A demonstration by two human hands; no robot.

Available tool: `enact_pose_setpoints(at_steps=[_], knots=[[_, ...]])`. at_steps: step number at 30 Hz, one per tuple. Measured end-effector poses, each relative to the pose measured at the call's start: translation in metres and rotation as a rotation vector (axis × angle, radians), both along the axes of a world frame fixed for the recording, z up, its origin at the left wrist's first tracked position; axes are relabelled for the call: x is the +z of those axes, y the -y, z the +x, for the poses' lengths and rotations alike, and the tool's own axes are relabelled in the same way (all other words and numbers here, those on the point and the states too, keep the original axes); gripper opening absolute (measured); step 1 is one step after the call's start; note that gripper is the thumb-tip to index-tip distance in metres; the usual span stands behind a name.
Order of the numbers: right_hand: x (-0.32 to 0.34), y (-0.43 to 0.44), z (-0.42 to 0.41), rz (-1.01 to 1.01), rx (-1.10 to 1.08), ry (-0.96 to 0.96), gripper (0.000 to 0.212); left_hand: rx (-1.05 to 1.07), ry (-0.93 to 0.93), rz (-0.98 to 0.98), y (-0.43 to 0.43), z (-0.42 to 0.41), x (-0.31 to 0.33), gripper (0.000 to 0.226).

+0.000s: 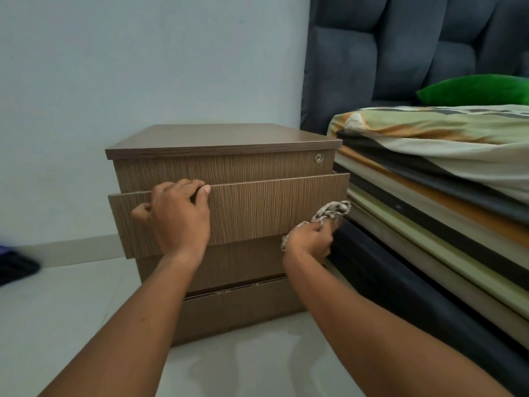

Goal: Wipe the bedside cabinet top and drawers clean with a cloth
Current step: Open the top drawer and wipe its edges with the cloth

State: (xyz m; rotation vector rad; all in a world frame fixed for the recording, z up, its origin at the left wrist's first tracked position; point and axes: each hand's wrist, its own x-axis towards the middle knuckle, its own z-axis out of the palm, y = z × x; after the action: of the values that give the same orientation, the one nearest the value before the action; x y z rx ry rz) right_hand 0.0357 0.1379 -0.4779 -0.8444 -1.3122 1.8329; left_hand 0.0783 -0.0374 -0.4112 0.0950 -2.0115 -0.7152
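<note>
A brown wood-grain bedside cabinet stands against the pale wall. Its top drawer with a small lock is closed. The second drawer is pulled out toward me. My left hand grips that drawer's top edge near its left end, fingers curled over the rim. My right hand is closed around a patterned beige-and-dark cloth, which is pressed against the drawer front's lower right corner. Two lower drawers sit beneath, partly hidden by my arms.
A bed with striped sheets and a dark frame stands tight against the cabinet's right side. A padded grey headboard and a green pillow lie behind. A dark object lies on the pale tiled floor at far left.
</note>
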Motion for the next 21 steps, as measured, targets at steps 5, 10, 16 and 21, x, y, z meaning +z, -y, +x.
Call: enact_pose_setpoints(at_steps=[5, 10, 16, 21], knots=[[-0.005, 0.077, 0.017, 0.117, 0.166, -0.071, 0.04, -0.059, -0.021, -0.007, 0.005, 0.0, -0.001, 0.025], [0.006, 0.078, 0.02, 0.791, 0.303, -0.195, 0.054, -0.028, 0.003, -0.066, 0.009, 0.004, 0.002, 0.023], [0.027, 0.0, -0.009, 0.898, 0.094, -0.029, 0.052, -0.03, 0.029, -0.066, 0.012, 0.005, 0.008, 0.022], [0.046, -0.05, -0.026, 0.642, -0.023, -0.029, 0.044, -0.04, 0.021, -0.077, 0.014, 0.006, 0.012, 0.018]])
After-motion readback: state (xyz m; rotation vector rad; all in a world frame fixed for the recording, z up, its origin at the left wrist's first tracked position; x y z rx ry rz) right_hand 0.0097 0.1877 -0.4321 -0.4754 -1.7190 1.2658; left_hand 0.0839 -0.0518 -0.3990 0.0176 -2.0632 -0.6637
